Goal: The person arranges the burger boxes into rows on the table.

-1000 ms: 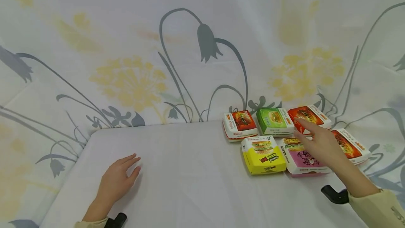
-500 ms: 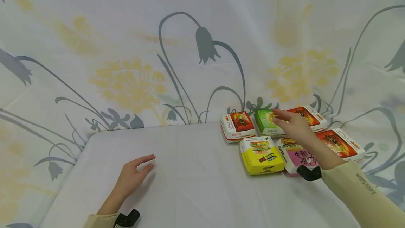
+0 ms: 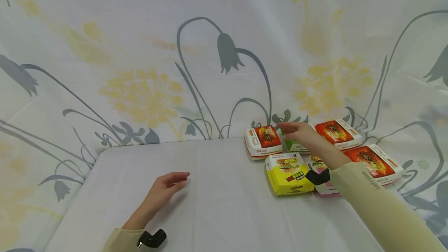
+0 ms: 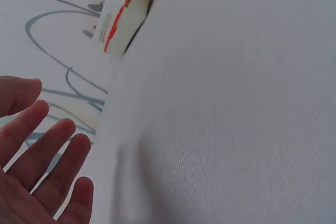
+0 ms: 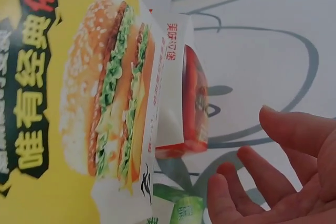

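Observation:
My right hand (image 3: 302, 137) hovers over the green burger box (image 3: 294, 147), its fingers relaxed and holding nothing. Its fingertips reach toward the red-and-white burger box (image 3: 264, 143) at the back left of the group. In the right wrist view the fingers (image 5: 262, 166) are spread, with the yellow burger box (image 5: 31, 93) large in front. Away to the left, my left hand (image 3: 162, 189) floats above the white table, relaxed and holding nothing. The right hand and forearm partly hide the green box and the pink burger box (image 3: 329, 189).
Two more red burger boxes stand on the right, one at the back (image 3: 337, 133) and one nearer (image 3: 376, 162). The boxes sit close together on the white-covered table (image 3: 217, 213). A flower-printed curtain (image 3: 150, 49) rises along its back and sides.
My right hand has moved left, from over the back right red box to over the green one. My left hand has moved to the right. The boxes stay in place.

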A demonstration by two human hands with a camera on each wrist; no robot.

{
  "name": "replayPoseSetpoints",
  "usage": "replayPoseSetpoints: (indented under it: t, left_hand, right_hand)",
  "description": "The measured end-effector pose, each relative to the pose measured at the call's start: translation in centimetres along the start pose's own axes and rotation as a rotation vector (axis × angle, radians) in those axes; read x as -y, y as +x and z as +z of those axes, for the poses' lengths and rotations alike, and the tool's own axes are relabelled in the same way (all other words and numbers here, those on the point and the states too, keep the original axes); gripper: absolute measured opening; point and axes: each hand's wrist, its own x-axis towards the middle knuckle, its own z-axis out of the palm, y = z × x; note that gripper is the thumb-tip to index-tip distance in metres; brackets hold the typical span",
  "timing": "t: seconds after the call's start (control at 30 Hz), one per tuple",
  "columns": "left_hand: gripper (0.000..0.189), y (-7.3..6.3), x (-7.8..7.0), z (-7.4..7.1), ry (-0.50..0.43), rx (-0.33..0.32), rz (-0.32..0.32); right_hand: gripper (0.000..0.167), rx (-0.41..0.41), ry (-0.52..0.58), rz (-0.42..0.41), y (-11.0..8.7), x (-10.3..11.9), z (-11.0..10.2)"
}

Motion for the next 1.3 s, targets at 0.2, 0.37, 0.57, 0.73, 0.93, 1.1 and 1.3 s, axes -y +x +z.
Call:
replayPoseSetpoints:
  t: [0.2, 0.37, 0.57, 0.73, 0.93, 1.1, 1.3]
  left_hand:
    - [0.034, 0.7, -0.5, 1.2, -0.031, 0.112, 0.04]
    - [0.032, 1.2, -0.5, 1.7, -0.028, 0.156, 0.049]
    - [0.033, 1.7, -0.7, 2.2, -0.076, 0.205, 0.069]
    - [0.034, 1.7, -0.9, 2.4, -0.068, 0.22, 0.067]
    - [0.034, 1.9, -0.8, 2.7, -0.063, 0.228, 0.042]
    - [0.036, 2.1, -1.1, 2.8, -0.07, 0.222, 0.051]
    - [0.035, 2.9, -0.6, 2.7, -0.082, 0.165, 0.046]
  right_hand:
    - [0.058, 0.016, -0.009, 0.048, 1.6, 0.2, 0.8]
    - [0.059, 0.029, 0.029, 0.082, 2.5, 0.3, 1.8]
    - [0.06, 0.044, 0.025, 0.106, 3.0, 0.3, 2.4]
    - [0.059, 0.066, -0.032, 0.098, 3.4, 0.3, 3.1]
    - [0.059, 0.101, -0.07, 0.065, 3.7, 0.7, 4.2]
    - [0.058, 0.13, -0.04, 0.048, 3.8, 1.1, 5.3]
    - [0.057, 0.106, -0.073, 0.04, 3.7, 1.9, 7.0]
